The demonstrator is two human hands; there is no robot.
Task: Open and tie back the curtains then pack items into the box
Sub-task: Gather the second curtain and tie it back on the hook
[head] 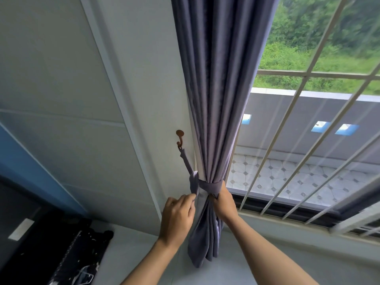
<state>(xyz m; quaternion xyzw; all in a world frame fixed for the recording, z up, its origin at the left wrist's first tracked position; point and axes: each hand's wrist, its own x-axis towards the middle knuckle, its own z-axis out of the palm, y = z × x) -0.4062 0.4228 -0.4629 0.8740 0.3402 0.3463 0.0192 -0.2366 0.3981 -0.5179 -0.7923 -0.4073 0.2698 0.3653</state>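
Observation:
A grey-purple curtain [216, 89] hangs gathered in folds at the window's left edge. A matching fabric tieback [211, 187] wraps around its lower part, and one strand runs up to a rusty brown hook [180, 137] on the white wall. My left hand [177, 219] pinches the tieback's loose end just left of the curtain. My right hand [225, 203] grips the bunched curtain right under the tieback. The curtain's bottom rests on the white sill [144, 254]. No box is in view.
Behind the curtain the window [308, 140] shows white metal bars, a tiled balcony and green trees. A black object with white marks [76, 256] lies on the ledge at lower left, beside a dark panel and a blue wall strip.

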